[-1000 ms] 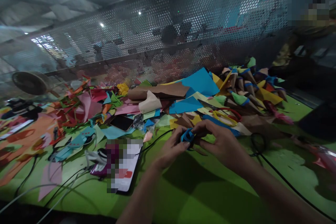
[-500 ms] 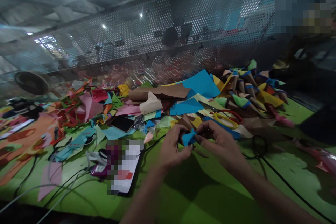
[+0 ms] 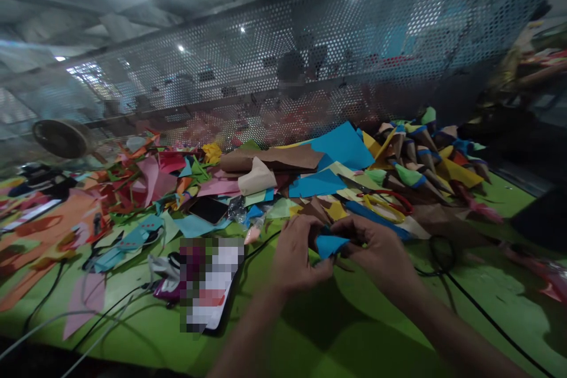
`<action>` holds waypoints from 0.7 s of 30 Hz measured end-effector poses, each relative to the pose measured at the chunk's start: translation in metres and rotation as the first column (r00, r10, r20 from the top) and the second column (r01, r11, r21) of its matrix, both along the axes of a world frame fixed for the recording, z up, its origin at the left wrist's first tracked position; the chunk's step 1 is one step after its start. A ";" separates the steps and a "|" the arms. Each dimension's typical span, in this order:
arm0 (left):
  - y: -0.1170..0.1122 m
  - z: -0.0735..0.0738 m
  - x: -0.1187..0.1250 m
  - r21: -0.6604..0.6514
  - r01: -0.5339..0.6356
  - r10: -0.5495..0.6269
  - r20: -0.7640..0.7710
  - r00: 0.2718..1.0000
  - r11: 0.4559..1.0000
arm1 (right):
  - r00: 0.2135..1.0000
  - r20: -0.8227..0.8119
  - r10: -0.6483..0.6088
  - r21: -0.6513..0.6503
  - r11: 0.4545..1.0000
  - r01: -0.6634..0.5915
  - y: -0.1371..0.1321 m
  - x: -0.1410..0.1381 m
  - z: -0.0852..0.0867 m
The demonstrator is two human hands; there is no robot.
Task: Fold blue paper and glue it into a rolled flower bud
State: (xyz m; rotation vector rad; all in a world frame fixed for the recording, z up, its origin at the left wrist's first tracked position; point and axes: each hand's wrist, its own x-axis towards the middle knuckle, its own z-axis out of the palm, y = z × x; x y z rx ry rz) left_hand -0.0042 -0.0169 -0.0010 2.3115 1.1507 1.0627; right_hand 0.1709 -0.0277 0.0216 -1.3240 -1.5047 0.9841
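A small folded piece of blue paper [image 3: 330, 245] is held just above the green table, between my two hands. My left hand [image 3: 296, 255] is closed on its left side, the thumb along the bottom edge. From the right, my right hand [image 3: 381, 247] pinches the other end with bent fingers. The fingers hide part of the piece. Just beyond the hands are scissors with yellow handles [image 3: 383, 208], brown and yellow paper scraps and a strip of blue paper [image 3: 376, 218].
A lit phone [image 3: 217, 283] and a purple packet [image 3: 170, 289] lie to the left on the green table [image 3: 146, 336]. A dark phone [image 3: 208, 210], a brown roll [image 3: 270, 159] and heaped coloured paper stand behind. Paper cones [image 3: 419, 156] are piled back right. A black cable [image 3: 487, 301] runs right.
The blue paper, earlier crumpled and narrow, now shows a broader, smoother face. My right hand has shifted slightly to the right, and the whole view has moved a little.
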 end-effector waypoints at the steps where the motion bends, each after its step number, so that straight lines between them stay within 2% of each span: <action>1: 0.000 0.000 0.000 -0.008 0.006 -0.006 -0.003 1.000 1.000 | 1.000 0.024 0.001 0.018 1.000 -0.001 0.000 0.001 0.000; 7: 0.000 0.004 0.000 -0.068 0.028 -0.030 -0.021 0.999 0.997 | 0.973 0.227 0.043 0.183 0.979 -0.086 -0.001 0.008 0.001; 12: -0.001 0.010 0.000 -0.173 0.052 -0.059 -0.036 0.998 0.984 | 0.931 0.362 0.047 0.360 0.914 -0.186 0.001 0.013 0.003; 16: 0.001 0.014 -0.001 -0.310 0.117 -0.132 -0.026 0.991 0.944 | 0.896 0.434 0.090 0.347 0.902 -0.258 0.003 0.016 0.002; 21: 0.004 0.019 -0.003 -0.479 0.232 -0.225 0.071 0.972 0.847 | 0.864 0.481 0.148 0.251 0.921 -0.298 0.003 0.016 0.005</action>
